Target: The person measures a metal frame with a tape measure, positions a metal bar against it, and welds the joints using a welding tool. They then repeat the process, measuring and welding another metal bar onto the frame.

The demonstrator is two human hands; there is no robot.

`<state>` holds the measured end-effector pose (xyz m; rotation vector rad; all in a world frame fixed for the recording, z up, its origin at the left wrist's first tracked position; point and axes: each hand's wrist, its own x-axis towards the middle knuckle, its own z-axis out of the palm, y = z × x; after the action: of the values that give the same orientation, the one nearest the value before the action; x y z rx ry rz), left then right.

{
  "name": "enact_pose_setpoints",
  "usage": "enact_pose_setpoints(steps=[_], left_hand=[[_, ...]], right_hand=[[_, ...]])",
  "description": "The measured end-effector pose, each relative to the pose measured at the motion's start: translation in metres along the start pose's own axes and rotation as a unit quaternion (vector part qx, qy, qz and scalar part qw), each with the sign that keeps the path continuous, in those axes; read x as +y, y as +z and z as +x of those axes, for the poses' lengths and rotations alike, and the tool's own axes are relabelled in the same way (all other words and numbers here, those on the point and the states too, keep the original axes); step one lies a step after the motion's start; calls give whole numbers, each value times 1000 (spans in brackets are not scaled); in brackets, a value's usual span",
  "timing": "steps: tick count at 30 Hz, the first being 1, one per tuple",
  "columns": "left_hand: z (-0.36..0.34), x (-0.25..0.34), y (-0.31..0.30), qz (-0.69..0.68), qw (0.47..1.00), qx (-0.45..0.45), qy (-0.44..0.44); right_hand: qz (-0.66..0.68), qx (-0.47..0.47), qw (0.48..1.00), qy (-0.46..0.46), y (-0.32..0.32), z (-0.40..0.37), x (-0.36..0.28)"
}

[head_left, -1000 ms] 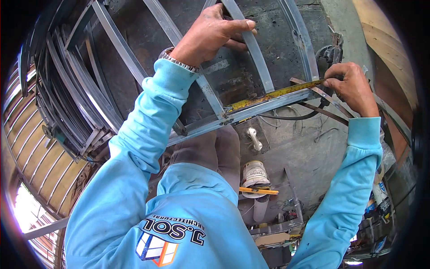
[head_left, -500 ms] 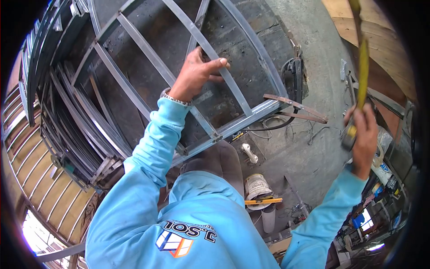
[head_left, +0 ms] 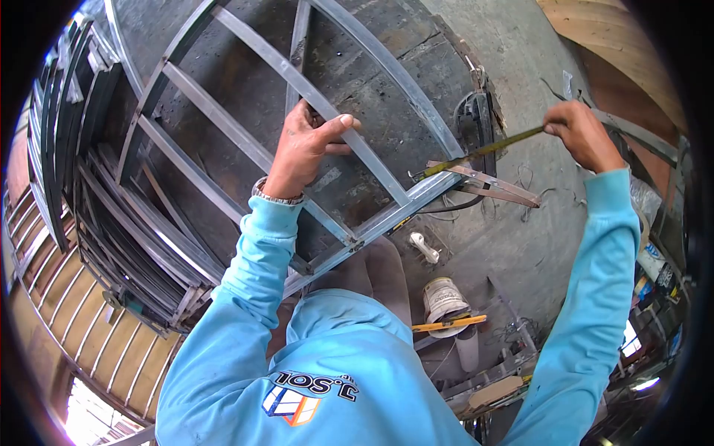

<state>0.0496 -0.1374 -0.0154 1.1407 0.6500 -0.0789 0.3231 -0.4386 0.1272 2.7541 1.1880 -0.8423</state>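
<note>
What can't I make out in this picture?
In the head view:
Tape measure: markings too small to read.
Its held end: hidden by the right hand.
Left hand: fingers partly hidden behind the metal bar.
Outer curved bar: cut off by the top edge.
Bucket: lettering too small.

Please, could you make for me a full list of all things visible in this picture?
metal frame: one, grey, upper centre
measuring tape: one, yellow, from right grip to metal frame's corner
flat strips: two, brownish, beside that corner
metal bars: many, grey, piled at left
barred panel: one, tan with pale bars, lower left
wooden panel: one, tan, upper right
bucket: one, off-white, on floor
orange-yellow bar: one, across the bucket
white object: one, by the knees, unidentified
clutter: uncounted, mixed colours, right edge
top: one, light blue, on person
wristwatch: one, silvery, left wrist
left grip: one, bare, around a metal frame bar
right grip: one, bare, pinching measuring tape
</note>
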Motion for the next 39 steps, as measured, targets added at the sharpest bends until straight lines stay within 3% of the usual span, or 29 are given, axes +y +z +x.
enact_pose_setpoints(steps=[3,5,9,13,15,22,24,39], left_hand=[[-1,3,2,10,1000,10,-13],[-1,2,2,9,1000,7,-3],[-1,-1,0,22,1000,6,-6],[-1,2,1,9,1000,1,-15],[-1,2,1,14,1000,5,-14],[0,0,-1,0,1000,-2,-16],[0,-1,0,1,1000,0,-15],[1,-2,-2,2,1000,0,-12]], right_hand=[[-24,-33,999,18,13,20,-11],[-40,-90,991,88,18,29,-20],[-42,-114,989,83,25,35,-16],[-17,-102,992,78,30,35,-10],[-23,-30,999,-18,35,33,-5],[-21,-27,999,-4,36,35,-7],[-21,-86,993,82,34,38,-14],[1,-75,995,64,40,36,-7]])
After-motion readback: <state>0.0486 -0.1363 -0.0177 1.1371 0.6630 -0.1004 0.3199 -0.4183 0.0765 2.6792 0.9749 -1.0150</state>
